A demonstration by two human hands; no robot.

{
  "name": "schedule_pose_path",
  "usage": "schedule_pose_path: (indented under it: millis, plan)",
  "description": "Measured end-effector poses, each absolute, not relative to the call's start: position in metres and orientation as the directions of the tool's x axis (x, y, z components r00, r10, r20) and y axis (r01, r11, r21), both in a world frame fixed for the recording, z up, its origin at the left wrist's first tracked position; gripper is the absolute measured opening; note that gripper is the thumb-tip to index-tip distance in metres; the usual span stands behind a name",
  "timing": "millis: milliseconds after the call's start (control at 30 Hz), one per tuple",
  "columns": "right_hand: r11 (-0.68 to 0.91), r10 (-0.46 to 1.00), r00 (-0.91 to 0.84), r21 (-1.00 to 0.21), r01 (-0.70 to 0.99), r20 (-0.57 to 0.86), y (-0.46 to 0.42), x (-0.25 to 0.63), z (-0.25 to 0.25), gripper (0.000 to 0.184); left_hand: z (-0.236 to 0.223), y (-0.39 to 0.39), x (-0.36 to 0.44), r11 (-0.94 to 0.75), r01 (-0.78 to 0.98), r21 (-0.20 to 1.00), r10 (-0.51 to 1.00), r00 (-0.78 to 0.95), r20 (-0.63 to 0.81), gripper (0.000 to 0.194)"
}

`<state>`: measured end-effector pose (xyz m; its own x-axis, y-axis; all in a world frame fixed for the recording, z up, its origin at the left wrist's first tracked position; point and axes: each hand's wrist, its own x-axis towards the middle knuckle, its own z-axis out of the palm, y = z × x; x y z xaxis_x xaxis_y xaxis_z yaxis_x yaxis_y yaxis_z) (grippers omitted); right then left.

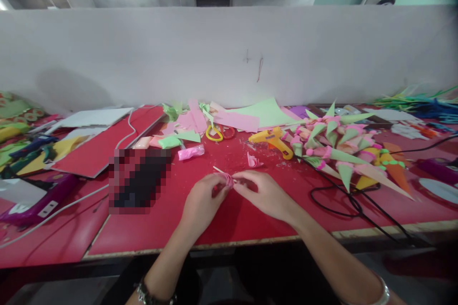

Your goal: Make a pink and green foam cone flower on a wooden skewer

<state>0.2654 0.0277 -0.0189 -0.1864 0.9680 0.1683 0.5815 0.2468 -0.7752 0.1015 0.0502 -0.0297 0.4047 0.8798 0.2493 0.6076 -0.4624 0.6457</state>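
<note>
Between my hands, above the red tabletop near its front edge, is a small rolled strip of pink paper [228,180] with a thin pale stick [219,169] poking out at its upper left. My left hand [205,195] pinches the roll from the left, its fingers curled round it. From the right, the fingertips of my right hand [259,193] close on the roll's other end. A finished-looking pink paper curl [253,160] lies just beyond my right hand. Behind it rests a yellow glue gun [274,141], its nozzle pointing left.
Paper cones [332,143] in green, pink and orange are heaped at the right, with black cables [352,205] in front. Scissors [214,133] and paper scraps [236,120] lie at the back. Left are a pink packet [191,152], a pixelated dark object [141,178] and a purple power strip [46,200].
</note>
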Motion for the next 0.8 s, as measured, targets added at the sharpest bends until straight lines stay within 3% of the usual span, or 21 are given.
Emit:
schedule_pose_path:
  millis: [267,633,800]
  plan:
    - [0.25,0.968,-0.121,-0.786,0.566,0.22,0.029,0.268,-0.018,0.025,-0.025,0.049,0.098,-0.501,0.59,0.633,0.863,0.4,0.309,0.01]
    - [0.225,0.965,-0.055,-0.703,0.675,0.257,0.032,0.272,-0.021,0.012,-0.024,0.049,0.095,-0.508,0.587,0.63,0.857,0.42,0.298,0.014]
    - [0.192,0.979,-0.036,-0.838,0.51,0.203,0.032,0.274,-0.014,0.02,-0.023,0.053,0.089,-0.494,0.609,0.621,0.867,0.399,0.298,0.015]
